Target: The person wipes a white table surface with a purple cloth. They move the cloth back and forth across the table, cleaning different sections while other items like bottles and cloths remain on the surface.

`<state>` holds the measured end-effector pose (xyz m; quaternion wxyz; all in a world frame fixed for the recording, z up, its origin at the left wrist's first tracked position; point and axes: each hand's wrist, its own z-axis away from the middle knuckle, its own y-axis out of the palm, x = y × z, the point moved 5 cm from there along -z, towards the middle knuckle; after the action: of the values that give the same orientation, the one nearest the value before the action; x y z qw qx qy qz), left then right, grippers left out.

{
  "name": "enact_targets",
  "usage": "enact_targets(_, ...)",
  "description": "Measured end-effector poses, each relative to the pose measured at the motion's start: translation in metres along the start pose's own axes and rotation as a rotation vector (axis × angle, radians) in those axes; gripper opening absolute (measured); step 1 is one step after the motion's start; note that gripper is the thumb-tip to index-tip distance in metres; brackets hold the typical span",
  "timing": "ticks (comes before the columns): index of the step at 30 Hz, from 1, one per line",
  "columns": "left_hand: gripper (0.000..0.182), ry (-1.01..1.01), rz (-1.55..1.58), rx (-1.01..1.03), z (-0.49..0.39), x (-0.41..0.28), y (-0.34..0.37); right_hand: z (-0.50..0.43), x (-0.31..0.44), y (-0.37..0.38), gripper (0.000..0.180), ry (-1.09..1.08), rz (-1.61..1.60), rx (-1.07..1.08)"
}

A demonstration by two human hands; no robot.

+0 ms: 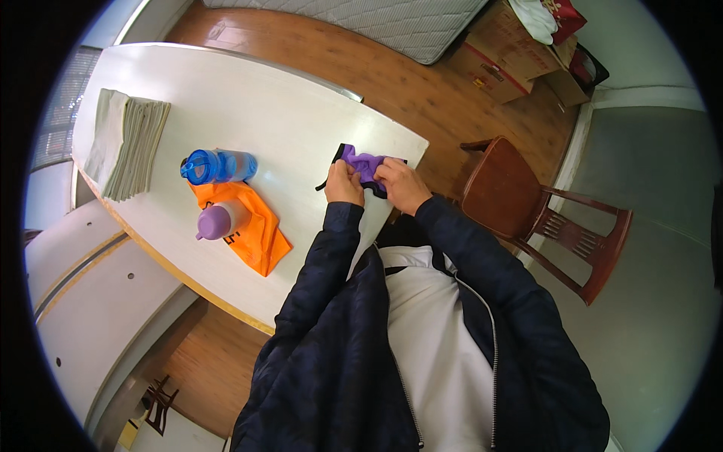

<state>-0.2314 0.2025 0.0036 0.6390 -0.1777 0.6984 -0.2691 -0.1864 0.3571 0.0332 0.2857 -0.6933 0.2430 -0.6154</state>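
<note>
Near the right corner of a white table (271,113), a small purple cloth item with black edging (367,162) lies bunched between my hands. My left hand (344,183) pinches its near left part, and a black strap end sticks out beside that hand. With bent fingers, my right hand (402,183) grips the right part of the purple cloth. Folds and fingers hide much of its shape, so its exact kind is unclear.
To the left are a blue water bottle (217,166), a purple-capped bottle (214,221) on an orange bag (262,240), and a stack of folded cloths or papers (130,144). A wooden chair (502,189) stands right; cardboard boxes (502,56) and a mattress (384,20) lie beyond.
</note>
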Motion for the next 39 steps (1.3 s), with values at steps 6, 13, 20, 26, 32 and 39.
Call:
enact_targets(6,0.017,-0.081,-0.075,0.108,0.044,-0.007,-0.022,0.025,0.028,0.007,0.009,-0.155,0.000,0.228)
enact_targets(13,0.018,-0.079,-0.072,-0.058,-0.026,-0.023,0.023,-0.056,-0.037,-0.037,0.012,-0.150,-0.078,0.127)
enact_targets(20,0.020,-0.309,-0.093,-0.233,-0.023,-0.037,0.049,-0.077,-0.062,-0.060,0.011,-0.425,-0.121,0.372)
enact_targets(26,0.022,-0.536,-0.017,-0.343,0.036,-0.056,0.081,-0.072,-0.079,-0.079,0.004,-0.618,-0.167,0.653)
enact_targets(32,0.015,-0.648,-0.146,-0.735,0.002,-0.040,0.093,-0.132,-0.075,-0.056,0.004,-0.705,-0.173,0.586)
enact_targets(39,0.016,-0.874,-0.098,-0.752,0.045,-0.078,0.139,-0.092,-0.094,-0.079,0.009,-0.959,-0.173,0.804)
